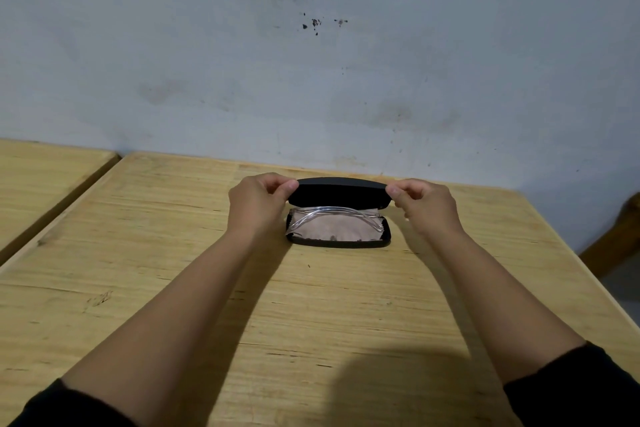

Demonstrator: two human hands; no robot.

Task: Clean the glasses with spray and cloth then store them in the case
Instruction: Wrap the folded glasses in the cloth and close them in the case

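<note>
A black glasses case (341, 243) lies on the wooden table near its far edge. Its lid (337, 191) is raised and partly lowered over the base. Inside lie clear-framed glasses (360, 213) on a pinkish cloth (334, 229). My left hand (258, 199) pinches the lid's left end. At the lid's right end, my right hand (424, 203) pinches it between thumb and fingers. No spray bottle is in view.
The wooden table (207, 288) ends at a pale stained wall. A second wooden table (41, 177) stands to the left with a narrow gap between. At the far right there is a brown wooden piece (620, 236).
</note>
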